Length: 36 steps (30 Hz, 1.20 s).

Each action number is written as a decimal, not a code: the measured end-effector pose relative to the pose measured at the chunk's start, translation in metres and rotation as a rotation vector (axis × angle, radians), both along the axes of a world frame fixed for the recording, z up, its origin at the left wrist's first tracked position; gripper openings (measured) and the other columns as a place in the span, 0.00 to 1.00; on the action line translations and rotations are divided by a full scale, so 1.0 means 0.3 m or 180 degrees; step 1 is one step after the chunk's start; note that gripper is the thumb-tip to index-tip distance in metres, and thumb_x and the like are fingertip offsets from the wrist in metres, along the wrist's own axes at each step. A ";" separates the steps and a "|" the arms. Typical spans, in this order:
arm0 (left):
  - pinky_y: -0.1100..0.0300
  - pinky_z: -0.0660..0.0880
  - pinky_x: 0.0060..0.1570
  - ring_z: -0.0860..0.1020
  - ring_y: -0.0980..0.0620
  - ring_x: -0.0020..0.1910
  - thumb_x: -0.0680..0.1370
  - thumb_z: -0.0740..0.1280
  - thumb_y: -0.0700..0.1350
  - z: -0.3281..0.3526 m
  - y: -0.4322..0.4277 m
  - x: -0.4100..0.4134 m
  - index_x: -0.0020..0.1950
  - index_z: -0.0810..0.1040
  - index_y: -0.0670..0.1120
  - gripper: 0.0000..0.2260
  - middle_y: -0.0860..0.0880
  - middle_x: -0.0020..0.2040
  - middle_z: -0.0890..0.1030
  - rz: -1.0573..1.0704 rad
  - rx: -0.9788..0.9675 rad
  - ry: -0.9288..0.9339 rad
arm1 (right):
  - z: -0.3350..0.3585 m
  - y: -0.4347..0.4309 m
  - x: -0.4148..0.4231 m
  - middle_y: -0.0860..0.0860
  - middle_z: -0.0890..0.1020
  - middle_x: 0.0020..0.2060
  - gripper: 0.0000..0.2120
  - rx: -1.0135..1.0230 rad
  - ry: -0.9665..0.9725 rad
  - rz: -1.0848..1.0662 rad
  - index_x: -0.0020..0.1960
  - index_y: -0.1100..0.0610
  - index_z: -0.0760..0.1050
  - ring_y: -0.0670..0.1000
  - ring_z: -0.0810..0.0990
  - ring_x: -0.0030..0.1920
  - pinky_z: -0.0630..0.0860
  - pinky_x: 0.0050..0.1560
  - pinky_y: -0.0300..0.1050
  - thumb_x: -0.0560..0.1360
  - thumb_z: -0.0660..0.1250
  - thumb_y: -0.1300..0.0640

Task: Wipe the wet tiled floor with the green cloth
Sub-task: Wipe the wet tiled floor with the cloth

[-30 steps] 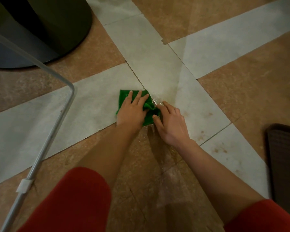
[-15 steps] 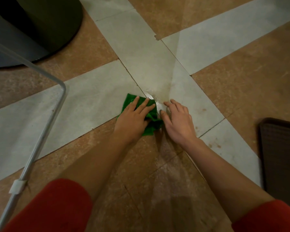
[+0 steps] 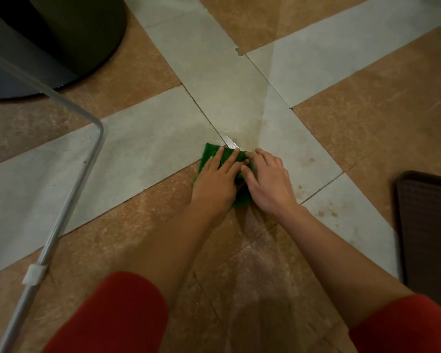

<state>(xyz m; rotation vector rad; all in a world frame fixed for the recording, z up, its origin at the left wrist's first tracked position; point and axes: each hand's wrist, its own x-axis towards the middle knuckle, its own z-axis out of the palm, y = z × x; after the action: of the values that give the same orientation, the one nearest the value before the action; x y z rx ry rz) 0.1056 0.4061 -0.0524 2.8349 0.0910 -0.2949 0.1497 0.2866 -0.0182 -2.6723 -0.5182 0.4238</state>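
A green cloth (image 3: 208, 154) lies on the tiled floor (image 3: 143, 154), straddling the seam where a pale grey tile meets a brown one, with a glistening wet patch (image 3: 231, 142) just beyond its far edge. The person's left hand (image 3: 215, 182) lies flat on the cloth, fingers straight and spread, pressing it to the floor. The right hand (image 3: 270, 184) sits just beside it, touching the left, with bent fingers and thumb on the cloth's right edge; whether it pinches the fabric or only presses on it cannot be told. Most of the cloth is hidden under the two hands. Both bare forearms reach out from red sleeves (image 3: 112, 317) at the bottom of the view. To the left, a bent metal tube (image 3: 87, 169) carrying a white clip (image 3: 33, 273) crosses the tiles. A dark round base (image 3: 61, 34) stands at the upper left, and a dark mat (image 3: 428, 225) lies at the right edge, well apart from the cloth.
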 end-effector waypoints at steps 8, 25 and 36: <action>0.55 0.37 0.71 0.43 0.48 0.76 0.81 0.51 0.55 0.008 -0.008 -0.082 0.77 0.50 0.50 0.25 0.53 0.77 0.51 -0.0428 -0.0017 -0.0101 | -0.008 0.005 -0.016 0.51 0.66 0.72 0.21 0.0043 0.0014 -0.0023 0.72 0.52 0.64 0.52 0.59 0.72 0.58 0.72 0.52 0.81 0.53 0.47; 0.47 0.44 0.73 0.45 0.47 0.76 0.79 0.59 0.52 -0.016 0.218 -0.103 0.72 0.60 0.57 0.22 0.53 0.77 0.53 0.0603 -0.0413 -0.0135 | 0.000 0.109 -0.028 0.54 0.67 0.71 0.22 0.0014 -0.0214 0.0403 0.72 0.53 0.65 0.54 0.62 0.71 0.60 0.68 0.49 0.80 0.55 0.47; 0.48 0.39 0.72 0.42 0.45 0.76 0.80 0.51 0.57 -0.012 0.346 -0.167 0.74 0.43 0.60 0.25 0.52 0.77 0.46 0.0861 -0.0009 0.0054 | -0.005 0.147 -0.018 0.53 0.68 0.70 0.22 -0.0020 -0.0213 0.0489 0.72 0.54 0.65 0.55 0.63 0.70 0.60 0.69 0.49 0.80 0.55 0.47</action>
<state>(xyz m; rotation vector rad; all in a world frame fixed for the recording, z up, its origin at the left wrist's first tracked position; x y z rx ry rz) 0.0556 0.5100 -0.0561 2.7724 0.4717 -0.2581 0.1443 0.3306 -0.0198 -2.6700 -0.7467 0.3804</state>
